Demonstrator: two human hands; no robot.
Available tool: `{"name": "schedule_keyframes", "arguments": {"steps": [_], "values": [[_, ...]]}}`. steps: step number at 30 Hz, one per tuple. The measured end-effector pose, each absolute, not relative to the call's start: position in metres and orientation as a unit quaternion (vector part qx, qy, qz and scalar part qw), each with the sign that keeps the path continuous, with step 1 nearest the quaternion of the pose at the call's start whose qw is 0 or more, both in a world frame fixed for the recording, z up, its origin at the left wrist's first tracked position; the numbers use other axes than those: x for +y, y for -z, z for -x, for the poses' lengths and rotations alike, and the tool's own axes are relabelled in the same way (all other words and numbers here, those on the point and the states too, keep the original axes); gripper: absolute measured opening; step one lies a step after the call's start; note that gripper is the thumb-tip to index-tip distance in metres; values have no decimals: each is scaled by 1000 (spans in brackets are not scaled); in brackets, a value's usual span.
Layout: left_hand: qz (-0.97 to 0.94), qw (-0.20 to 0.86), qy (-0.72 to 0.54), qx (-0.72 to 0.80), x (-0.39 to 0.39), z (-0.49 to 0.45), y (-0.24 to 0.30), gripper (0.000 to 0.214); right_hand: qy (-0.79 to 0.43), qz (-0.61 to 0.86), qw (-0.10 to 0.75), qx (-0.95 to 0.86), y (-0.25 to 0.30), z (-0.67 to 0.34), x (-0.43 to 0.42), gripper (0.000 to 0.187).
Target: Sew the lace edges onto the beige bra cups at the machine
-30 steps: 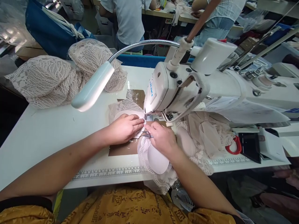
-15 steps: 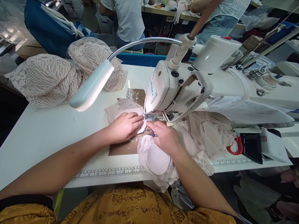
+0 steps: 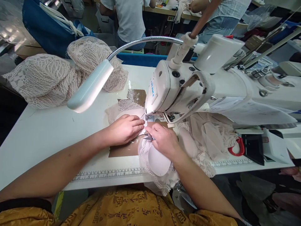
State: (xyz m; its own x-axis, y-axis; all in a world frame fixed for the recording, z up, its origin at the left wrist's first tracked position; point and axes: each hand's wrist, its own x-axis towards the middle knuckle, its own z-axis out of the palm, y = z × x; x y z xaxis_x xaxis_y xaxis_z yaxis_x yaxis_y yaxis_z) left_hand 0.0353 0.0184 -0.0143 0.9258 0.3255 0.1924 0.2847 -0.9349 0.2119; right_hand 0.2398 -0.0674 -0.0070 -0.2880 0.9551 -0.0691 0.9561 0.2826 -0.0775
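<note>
My left hand lies with fingers pressed together on a pale lace bra piece right in front of the needle of the white sewing machine. My right hand is closed on small thread snips whose tips point left toward my left fingertips. Under my right wrist lies a white bra cup edged with lace, hanging over the table's front edge.
A gooseneck lamp hangs over the white table. A heap of lace cups sits at the back left. More beige fabric, red-handled scissors and a dark device lie right. Two people work at benches behind.
Both hands have stayed at the needle with only small shifts. The snips in my right hand have moved a little left and back. The lace under my left hand has slid slightly.
</note>
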Motion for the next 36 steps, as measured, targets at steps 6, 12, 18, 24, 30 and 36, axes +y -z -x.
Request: {"name": "schedule_keyframes", "arguments": {"steps": [6,12,18,24,30,36], "values": [[-971,84,-128,181,17,-40,13,35,36,-624,7,781,11,-239,-64,53],[-971,78,-134,180,17,-39,13,33,63,-656,-32,752,11,-244,-64,54],[-971,89,-146,166,18,-36,13,31,73,-593,-25,802,10,-245,-66,54],[-974,89,-143,153,15,-37,13,29,49,-599,-4,800,10,-243,-67,49],[-975,79,-129,165,12,-38,14,31,32,-600,-7,799,11,-243,-68,45],[-969,82,-137,187,12,-42,12,30,33,-624,-23,781,12,-243,-66,47]]}}
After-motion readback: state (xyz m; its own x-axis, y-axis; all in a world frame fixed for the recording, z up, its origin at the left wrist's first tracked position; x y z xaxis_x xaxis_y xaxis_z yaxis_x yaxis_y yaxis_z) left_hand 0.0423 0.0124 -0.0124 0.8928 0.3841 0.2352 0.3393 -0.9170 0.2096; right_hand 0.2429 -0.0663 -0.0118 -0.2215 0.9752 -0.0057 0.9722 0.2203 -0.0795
